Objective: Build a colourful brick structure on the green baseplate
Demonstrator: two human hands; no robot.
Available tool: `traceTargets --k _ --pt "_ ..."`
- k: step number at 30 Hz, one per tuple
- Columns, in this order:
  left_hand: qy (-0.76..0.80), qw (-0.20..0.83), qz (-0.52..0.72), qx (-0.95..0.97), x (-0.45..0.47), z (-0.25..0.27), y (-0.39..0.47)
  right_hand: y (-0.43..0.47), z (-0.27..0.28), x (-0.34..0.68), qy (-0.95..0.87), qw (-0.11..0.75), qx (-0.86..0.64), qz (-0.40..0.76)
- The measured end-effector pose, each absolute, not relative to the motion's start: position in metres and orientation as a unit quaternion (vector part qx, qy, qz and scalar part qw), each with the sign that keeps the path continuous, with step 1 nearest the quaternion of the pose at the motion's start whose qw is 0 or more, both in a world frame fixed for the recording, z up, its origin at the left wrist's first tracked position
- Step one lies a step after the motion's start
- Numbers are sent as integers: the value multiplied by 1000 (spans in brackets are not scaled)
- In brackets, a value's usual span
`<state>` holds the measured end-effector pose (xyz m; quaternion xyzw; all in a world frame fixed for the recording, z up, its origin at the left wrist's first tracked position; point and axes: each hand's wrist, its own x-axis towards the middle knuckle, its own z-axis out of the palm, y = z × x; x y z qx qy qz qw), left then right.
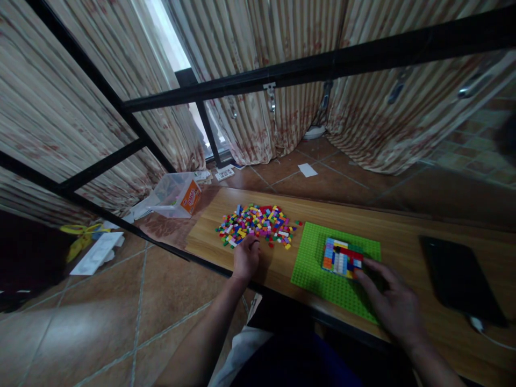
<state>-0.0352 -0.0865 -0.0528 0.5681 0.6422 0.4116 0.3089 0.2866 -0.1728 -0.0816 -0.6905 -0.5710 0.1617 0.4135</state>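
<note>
My left hand (246,258) rests at the near edge of a loose pile of small colourful toy bricks (260,219). Its fingers are curled closed, and whatever they may hold is too small or hidden to make out. On a green studded baseplate (314,252) lies a flat, multicoloured toy brick build (341,258), roughly rectangular. My right hand (393,301) comes in from the right, thumb and fingertips closed on the build's right end, near its red and white bricks. Part of that corner is covered by the fingers.
A wooden table (403,226) carries everything; a black tablet (459,277) with a white cable (478,324) lies at right. Beyond the left end, a clear plastic box (173,196) with an orange label stands on the tiled floor. Black metal bars (282,75) cross in front of curtains.
</note>
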Motion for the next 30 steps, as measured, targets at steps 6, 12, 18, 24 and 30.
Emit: traceTargets --k 6,12,18,24,30 --pt "643 319 434 544 -35 -58 -83 -174 -81 287 -569 405 -695 169" --pt "607 398 488 485 -33 -65 -80 -172 -79 286 -568 418 -689 169" --pt "562 474 494 464 -30 -63 -84 -172 -80 287 -566 403 -699 167" --pt "544 491 488 474 -30 -58 -85 -173 -81 287 -565 413 -693 172" --pt "555 490 485 466 -27 -56 -84 -171 -81 286 -572 419 -685 166"
